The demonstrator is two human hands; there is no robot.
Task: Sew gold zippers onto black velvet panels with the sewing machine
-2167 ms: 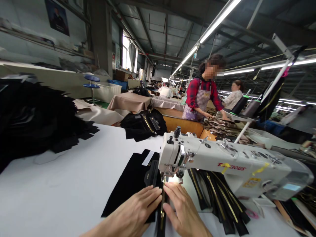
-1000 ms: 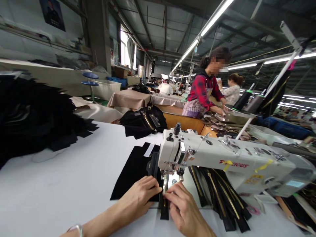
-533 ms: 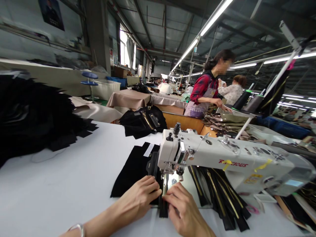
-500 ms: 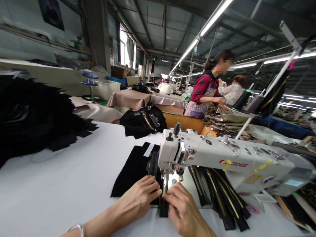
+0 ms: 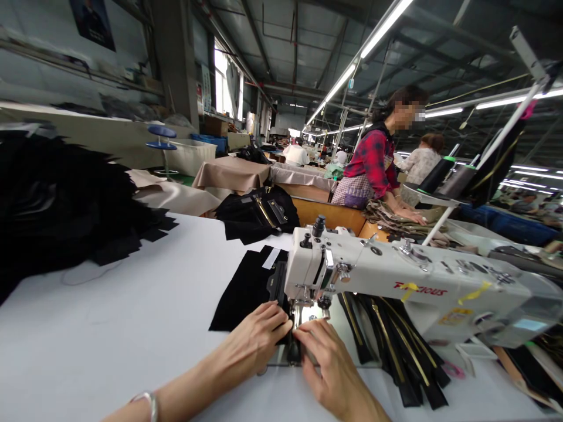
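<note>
A white sewing machine [image 5: 396,284] stands on the white table [image 5: 109,328]. Under its needle lies a black fabric piece [image 5: 246,287] with a black zipper strip [image 5: 292,350] on top. My left hand [image 5: 257,340] presses flat on the fabric just left of the presser foot, fingers together and curled at the tips. My right hand [image 5: 328,363] lies on the zipper's right side, fingertips pinched against the strip's near end. Both hands touch at the needle line.
Several black zippers with gold teeth [image 5: 391,346] lie under the machine arm. A heap of black fabric [image 5: 57,205] fills the table's left side, a black bag [image 5: 259,214] lies at its far edge. A person in a red plaid shirt [image 5: 373,170] works at the bench beyond.
The fabric and zipper have fed away from me under the needle; only a short zipper end remains near me. My hands followed it forward. The person behind moved right and leaned over the bench.
</note>
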